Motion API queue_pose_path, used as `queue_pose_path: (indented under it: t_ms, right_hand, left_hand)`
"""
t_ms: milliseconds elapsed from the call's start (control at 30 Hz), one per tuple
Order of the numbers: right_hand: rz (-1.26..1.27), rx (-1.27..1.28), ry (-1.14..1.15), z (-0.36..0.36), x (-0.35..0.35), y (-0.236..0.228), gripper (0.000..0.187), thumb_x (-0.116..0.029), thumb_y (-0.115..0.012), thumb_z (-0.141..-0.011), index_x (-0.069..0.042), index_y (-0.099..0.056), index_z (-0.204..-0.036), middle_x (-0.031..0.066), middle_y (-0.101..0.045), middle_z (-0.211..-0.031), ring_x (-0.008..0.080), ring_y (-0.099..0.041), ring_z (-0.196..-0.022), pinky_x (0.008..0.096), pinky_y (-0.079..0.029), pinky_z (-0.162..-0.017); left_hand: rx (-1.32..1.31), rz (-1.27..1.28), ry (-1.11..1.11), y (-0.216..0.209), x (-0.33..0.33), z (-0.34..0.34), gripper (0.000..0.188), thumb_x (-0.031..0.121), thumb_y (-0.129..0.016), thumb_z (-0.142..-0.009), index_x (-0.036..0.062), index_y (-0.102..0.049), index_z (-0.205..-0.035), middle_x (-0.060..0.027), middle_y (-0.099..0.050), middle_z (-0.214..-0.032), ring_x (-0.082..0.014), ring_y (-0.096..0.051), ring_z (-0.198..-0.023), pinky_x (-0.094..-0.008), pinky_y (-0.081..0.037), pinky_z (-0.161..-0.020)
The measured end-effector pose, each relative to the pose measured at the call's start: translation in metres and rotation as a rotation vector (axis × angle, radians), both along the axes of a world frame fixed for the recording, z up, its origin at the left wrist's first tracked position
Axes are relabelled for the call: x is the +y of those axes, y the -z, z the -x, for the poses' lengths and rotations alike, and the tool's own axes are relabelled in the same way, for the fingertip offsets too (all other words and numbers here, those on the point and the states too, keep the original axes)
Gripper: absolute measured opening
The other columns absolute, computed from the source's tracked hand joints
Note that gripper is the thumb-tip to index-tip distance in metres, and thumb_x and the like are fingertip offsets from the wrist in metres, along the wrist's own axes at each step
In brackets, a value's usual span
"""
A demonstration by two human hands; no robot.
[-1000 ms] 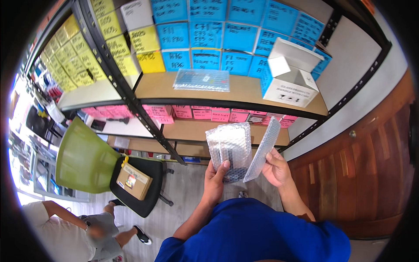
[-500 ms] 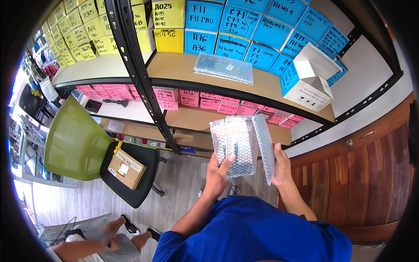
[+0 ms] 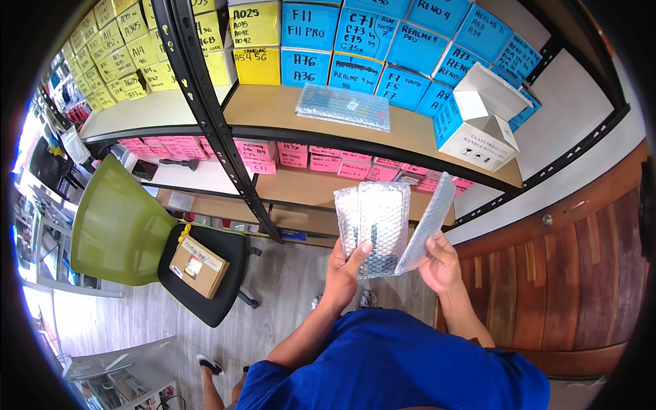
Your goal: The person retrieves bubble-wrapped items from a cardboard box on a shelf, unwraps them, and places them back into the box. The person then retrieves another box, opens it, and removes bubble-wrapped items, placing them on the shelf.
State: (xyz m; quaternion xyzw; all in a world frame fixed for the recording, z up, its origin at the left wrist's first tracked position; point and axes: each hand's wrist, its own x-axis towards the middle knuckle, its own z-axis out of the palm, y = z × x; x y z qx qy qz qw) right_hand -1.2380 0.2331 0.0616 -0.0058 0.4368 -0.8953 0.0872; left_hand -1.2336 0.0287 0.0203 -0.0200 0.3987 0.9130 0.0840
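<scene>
Several flat packets in clear bubble wrap (image 3: 384, 222) are fanned in my left hand (image 3: 346, 270), whose thumb presses on their front. My right hand (image 3: 441, 263) grips one more bubble-wrapped packet (image 3: 425, 225) by its edge, tilted and turned nearly side-on. Its lower end is close to the packets on the left; whether they touch I cannot tell. What lies inside the wrap is hard to make out. Another bubble-wrapped packet (image 3: 344, 108) lies flat on the shelf ahead. To its right stands an opened white carton (image 3: 478, 137) with its flaps up.
Yellow, blue and pink labelled boxes (image 3: 309, 68) line the black-framed shelves (image 3: 273, 130). At left stands a green-backed chair (image 3: 113, 225) with a brown cardboard box (image 3: 198, 268) on its seat. A wooden panel (image 3: 547, 301) is at right. Another person's leg (image 3: 210, 386) shows at lower left.
My right hand has tilted its packet, swinging the top to the right and the lower end toward the left-hand packets. The other person has moved mostly out of view at lower left.
</scene>
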Motion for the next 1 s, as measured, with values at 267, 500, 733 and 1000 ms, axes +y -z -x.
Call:
queue_pose_path:
  t_ms: [267, 500, 733, 1000]
  right_hand:
    - [0.117, -0.082, 0.006, -0.002, 0.02, 0.018, 0.032, -0.03, -0.065, -0.099, -0.006, -0.062, -0.12, 0.0063, -0.068, -0.109, 0.0225, -0.066, -0.096, 0.0399, -0.054, -0.087]
    - [0.094, -0.133, 0.241, -0.007, 0.013, 0.014, 0.029, -0.034, -0.065, -0.099, -0.008, -0.066, -0.111, 0.0073, -0.067, -0.101, 0.0251, -0.064, -0.087, 0.0408, -0.054, -0.081]
    - [0.205, -0.153, 0.319, 0.001, -0.008, 0.007, 0.034, -0.04, -0.064, -0.099, -0.01, -0.066, -0.113, 0.0072, -0.067, -0.103, 0.0274, -0.066, -0.096, 0.0455, -0.054, -0.087]
    - [0.229, -0.144, 0.192, 0.006, 0.001, 0.028, 0.041, -0.05, -0.063, -0.098, -0.012, -0.065, -0.115, 0.0057, -0.067, -0.1, 0.023, -0.067, -0.09, 0.0396, -0.056, -0.081]
  left_hand:
    - [-0.049, -0.052, -0.017, 0.009, -0.002, -0.006, 0.043, 0.018, -0.062, -0.102, 0.0037, -0.049, -0.141, -0.0064, -0.062, -0.131, -0.0146, -0.057, -0.118, -0.0334, -0.044, -0.104]
    - [-0.11, -0.107, -0.01, 0.015, -0.011, -0.007, 0.046, 0.014, -0.061, -0.1, 0.0038, -0.047, -0.143, -0.0093, -0.058, -0.137, -0.0195, -0.055, -0.126, -0.0375, -0.042, -0.108]
    - [-0.131, -0.258, 0.005, 0.028, -0.014, -0.009, 0.047, 0.014, -0.06, -0.099, 0.0044, -0.047, -0.143, -0.01, -0.059, -0.137, -0.0215, -0.057, -0.125, -0.04, -0.044, -0.108]
    - [-0.088, -0.23, 0.018, 0.03, -0.018, -0.012, 0.045, 0.018, -0.062, -0.1, 0.0051, -0.049, -0.141, -0.0082, -0.059, -0.137, -0.0179, -0.055, -0.125, -0.0383, -0.042, -0.108]
